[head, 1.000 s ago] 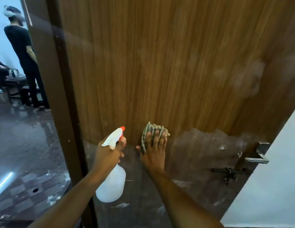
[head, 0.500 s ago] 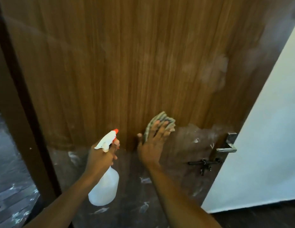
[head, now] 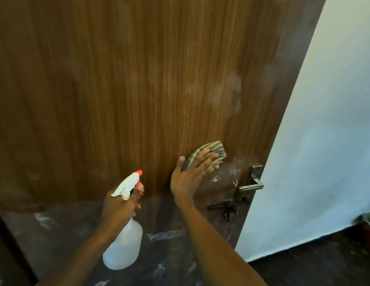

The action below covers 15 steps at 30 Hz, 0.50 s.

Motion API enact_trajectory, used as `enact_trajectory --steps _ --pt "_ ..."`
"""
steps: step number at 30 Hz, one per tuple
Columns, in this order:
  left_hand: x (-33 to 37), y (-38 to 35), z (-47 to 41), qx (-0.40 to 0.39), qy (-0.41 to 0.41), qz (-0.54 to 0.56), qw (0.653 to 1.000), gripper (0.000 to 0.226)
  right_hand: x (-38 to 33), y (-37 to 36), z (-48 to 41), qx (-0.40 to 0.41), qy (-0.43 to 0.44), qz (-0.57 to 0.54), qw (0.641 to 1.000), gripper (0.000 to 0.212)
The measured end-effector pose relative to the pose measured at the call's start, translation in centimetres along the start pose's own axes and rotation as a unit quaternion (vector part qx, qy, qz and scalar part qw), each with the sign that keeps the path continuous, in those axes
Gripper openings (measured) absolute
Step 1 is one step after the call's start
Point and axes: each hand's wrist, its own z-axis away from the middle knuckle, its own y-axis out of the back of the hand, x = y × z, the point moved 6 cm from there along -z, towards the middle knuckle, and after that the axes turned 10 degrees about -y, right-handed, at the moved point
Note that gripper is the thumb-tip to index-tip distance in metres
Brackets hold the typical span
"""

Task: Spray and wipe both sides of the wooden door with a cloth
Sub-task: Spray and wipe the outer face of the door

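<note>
Right grip (head: 190, 176) lies flat on the wooden door (head: 138, 79), fingers straight and spread, pressing a striped cloth (head: 209, 153) onto the panel. Nothing is curled round the cloth; palm and fingers pin it. The cloth is folded into a pad that pokes out above and right of the fingertips, long side running up-right.

Left grip (head: 120, 205) is clamped on the neck of a white spray bottle (head: 124, 244), forefinger at the trigger, orange nozzle (head: 139, 172) aimed at the door. The bottle hangs below the fist, left of and lower than the right grip, near it but not touching.

Key relation: cloudy smudges (head: 227, 93) sit up and slightly right of the right grip, well above the cloth. More haze lies just right of it, between the cloth and the metal lever handle (head: 252, 184). A black bolt latch (head: 229, 206) is below-right.

The door's long axis and grain are vertical, so up-down strokes look likely. The right grip is nearer the smudges and is the wiping hand. The lower panel under both grips is darker with white streaks.

Judgement: partway through wiping this face; the other side is not visible. Mind the handle when swiping right.
</note>
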Motion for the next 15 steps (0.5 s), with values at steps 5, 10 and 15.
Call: enact_trajectory --steps 5,10,15 --pt "0.7 -3.1 -0.7 -0.024 0.004 0.016 1.000 0.029 4.7 -2.1 3.3 -0.063 -0.033 -0.007 0.997 0.082" --pt "0.9 -4.7 -0.1 -0.044 -0.014 -0.026 0.999 0.032 8.9 0.7 -3.8 -0.063 -0.264 -0.106 0.957 0.079" --pt "2.1 -6.6 -0.4 -0.035 -0.020 -0.040 0.998 0.034 5.3 4.0 -8.2 -0.067 -0.164 -0.101 0.979 0.078"
